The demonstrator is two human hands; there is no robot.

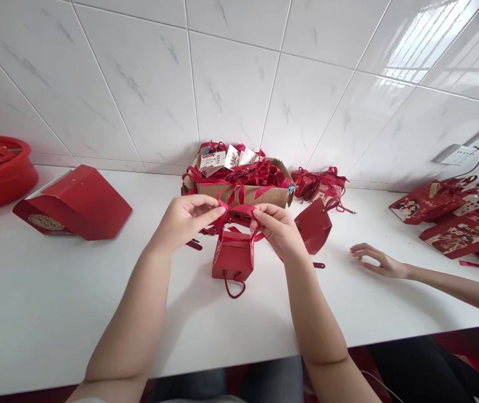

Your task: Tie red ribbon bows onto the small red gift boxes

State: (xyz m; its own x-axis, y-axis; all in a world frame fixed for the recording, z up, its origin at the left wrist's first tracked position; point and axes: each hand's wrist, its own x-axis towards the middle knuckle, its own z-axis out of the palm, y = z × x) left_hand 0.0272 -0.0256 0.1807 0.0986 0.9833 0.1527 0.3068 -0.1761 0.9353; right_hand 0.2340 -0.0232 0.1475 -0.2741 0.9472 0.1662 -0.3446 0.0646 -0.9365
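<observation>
A small red gift box (233, 258) stands on the white table in front of me, its dark red cord handle (235, 292) hanging toward me. Above its top, a red ribbon (241, 209) is stretched between my two hands. My left hand (186, 218) pinches the ribbon at its left side, thumb and fingers together. On the other side, my right hand (279, 226) pinches the ribbon with thumb and forefinger. Whether a knot lies in the ribbon between them I cannot tell.
Behind the box, a cardboard carton (260, 196) holds ribbons and tags. A larger red box (79, 204) and a red basin (1, 176) are at left. Another red box (317, 226) stands right. A co-worker's hand (380, 262) rests near several red gift boxes (457, 232).
</observation>
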